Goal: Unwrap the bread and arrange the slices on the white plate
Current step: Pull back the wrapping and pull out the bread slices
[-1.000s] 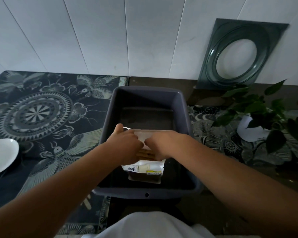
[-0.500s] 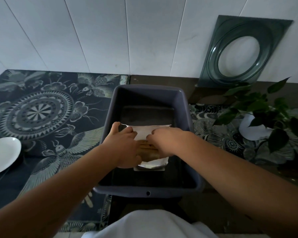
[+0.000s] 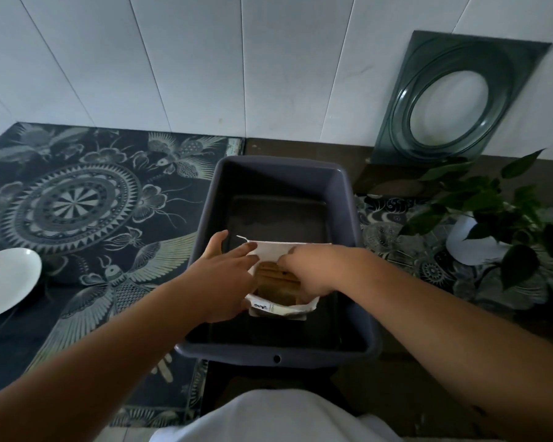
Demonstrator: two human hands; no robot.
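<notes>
Over the grey tub we hold the bread wrapper with 2 hands: left hand clenched on its left edge, right hand pinching the torn top. Brown bread slices sit between our grips. The white plate lies well apart, far left.

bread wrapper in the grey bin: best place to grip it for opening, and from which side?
Grip the raised white flap at the far end of the bread wrapper, coming from above. It stands up off the bread, so thumb and fingers can pinch it on both sides, as the left hand and right hand do now. The bin walls probably block a sideways approach.
</notes>
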